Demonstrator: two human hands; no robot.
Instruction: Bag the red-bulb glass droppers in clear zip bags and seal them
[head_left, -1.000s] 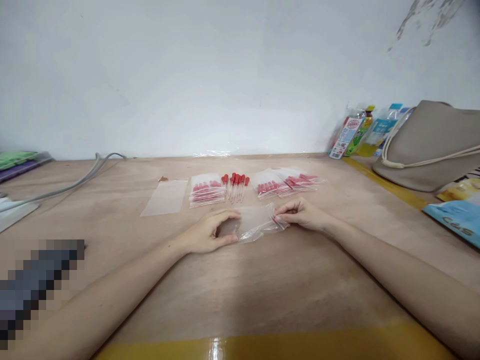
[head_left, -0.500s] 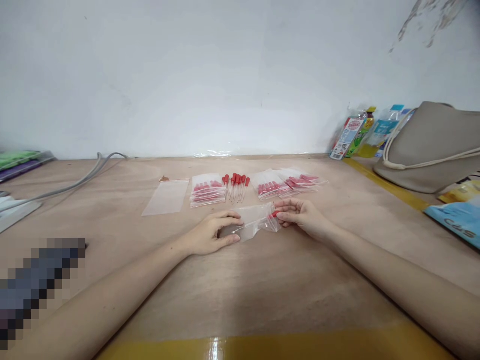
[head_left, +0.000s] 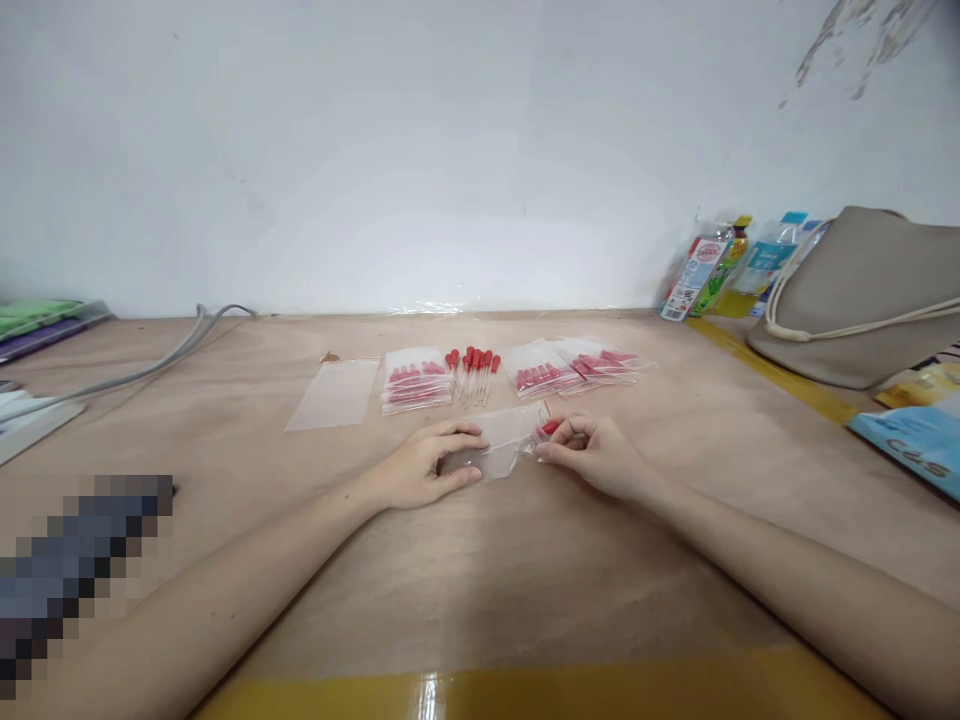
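A clear plastic zip bag [head_left: 501,446] lies on the table between my hands, its mouth to the right. My left hand [head_left: 426,466] holds the bag's closed end between thumb and fingers. At the bag's mouth a red dropper bulb [head_left: 550,427] shows; the rest of that dropper is hard to see through the plastic. My right hand [head_left: 594,453] is closed at the mouth, thumb and fingers pinching the bag's edge beside the bulb. Just beyond lie several loose droppers [head_left: 472,368] with red bulbs and thin clear stems.
Filled bags with red bulbs lie in a left stack [head_left: 417,382] and a right group [head_left: 574,366]. A flat zip bag [head_left: 334,395] lies farther left. Bottles [head_left: 765,262] and a grey-beige bag [head_left: 862,295] stand at the right; a grey cable [head_left: 176,350] runs at the left.
My right hand's fingers have curled in and its thumb has shifted left onto the bag's mouth, off the red bulb. The left hand stays in place.
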